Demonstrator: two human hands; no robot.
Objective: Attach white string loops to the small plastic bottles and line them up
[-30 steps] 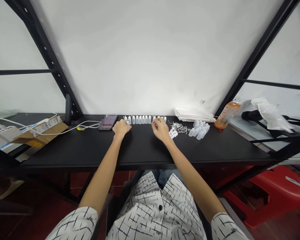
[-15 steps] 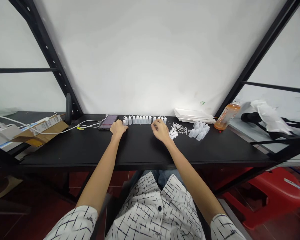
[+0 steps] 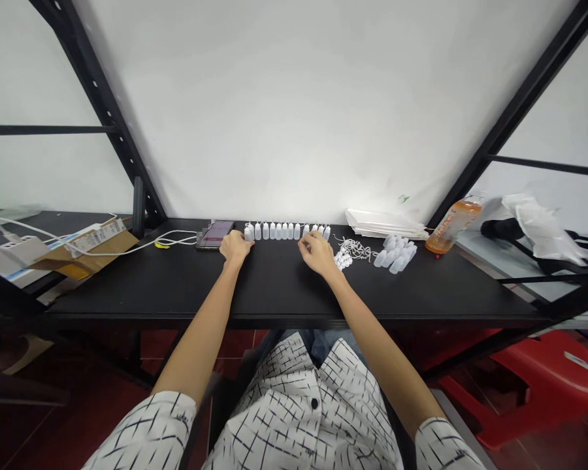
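Note:
A row of small white squeeze bottles [image 3: 285, 231] with capped tops stands along the back of the black table. At the row's left end, my left hand [image 3: 235, 248] has its thumb and fingers closed about a small bottle [image 3: 247, 234], partly covering it. My right hand [image 3: 318, 253] is in front of the row's right part, fingers curled and pinched together; whatever is between the tips is hidden. Just right of that hand lie a pile of small white caps [image 3: 343, 259] and a tangle of white strings [image 3: 355, 248]. Farther right, several uncapped translucent bottles [image 3: 395, 254] lie clustered.
A phone [image 3: 216, 235] with a white cable [image 3: 169, 239] lies left of the row. White sheets [image 3: 389, 224] are stacked against the wall, beside an orange drink bottle [image 3: 453, 225]. An opened cardboard box [image 3: 85, 251] sits far left. Black shelf posts flank the table.
The view has shifted slightly. The small bottle at my left hand now stands closer in line with the row. My right hand keeps nearly the same pose and place.

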